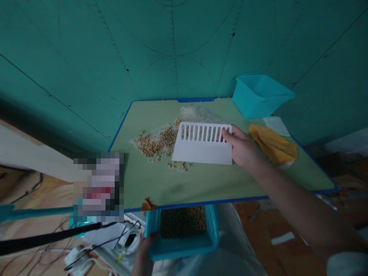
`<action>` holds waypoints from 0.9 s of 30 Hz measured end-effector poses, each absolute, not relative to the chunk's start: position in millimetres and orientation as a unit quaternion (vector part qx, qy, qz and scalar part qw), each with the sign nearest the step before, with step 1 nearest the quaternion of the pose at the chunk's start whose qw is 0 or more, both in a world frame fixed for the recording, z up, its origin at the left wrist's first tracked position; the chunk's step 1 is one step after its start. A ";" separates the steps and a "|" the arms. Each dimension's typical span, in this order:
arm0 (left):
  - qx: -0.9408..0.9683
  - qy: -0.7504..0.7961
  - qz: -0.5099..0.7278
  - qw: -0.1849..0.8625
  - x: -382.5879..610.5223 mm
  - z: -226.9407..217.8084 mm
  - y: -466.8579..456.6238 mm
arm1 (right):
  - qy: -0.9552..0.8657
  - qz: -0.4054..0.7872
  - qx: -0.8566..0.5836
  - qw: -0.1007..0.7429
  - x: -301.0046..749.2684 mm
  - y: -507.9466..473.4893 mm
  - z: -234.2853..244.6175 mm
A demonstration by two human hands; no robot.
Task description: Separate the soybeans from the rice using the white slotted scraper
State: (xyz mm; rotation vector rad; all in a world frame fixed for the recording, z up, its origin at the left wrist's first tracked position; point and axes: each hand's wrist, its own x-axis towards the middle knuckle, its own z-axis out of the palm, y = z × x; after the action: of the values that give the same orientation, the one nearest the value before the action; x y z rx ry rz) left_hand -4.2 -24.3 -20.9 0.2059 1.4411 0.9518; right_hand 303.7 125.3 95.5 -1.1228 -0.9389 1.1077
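Observation:
My right hand (243,149) grips the right end of a white plastic scraper (201,151) with a row of slots along its far side. The scraper is over the table, partly covering a spread of tan beans (156,143) mixed with pale grains. A whitish heap of fine grains (191,112) lies behind it. Below the near table edge, my left hand (145,247) holds the left side of a teal bin (184,250). Dark green and tan beans (184,222) fill part of that bin. The left fingertips are partly hidden.
A second teal bin (253,101) stands at the table's back right corner. In front of it are a white sheet (277,125) and an orange cloth (274,145). The table (218,184) has a blue edge. Cables and a power strip (79,258) lie at lower left.

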 end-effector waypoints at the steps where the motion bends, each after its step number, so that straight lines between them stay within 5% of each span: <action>1: 0.083 0.631 0.420 0.646 -3.7 -20.7 -24.2 | -0.411 0.477 -0.487 0.605 303.1 125.2 94.3; 27: 0.052 0.601 0.427 0.673 -7.4 -31.9 -26.5 | -0.465 0.550 -0.465 0.516 291.4 116.1 89.2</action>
State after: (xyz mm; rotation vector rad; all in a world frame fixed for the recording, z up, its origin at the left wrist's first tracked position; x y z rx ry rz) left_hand -7.4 -26.5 -31.9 0.1171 1.3525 0.9620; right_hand 291.4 116.1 89.2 -1.1158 -1.1166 1.3208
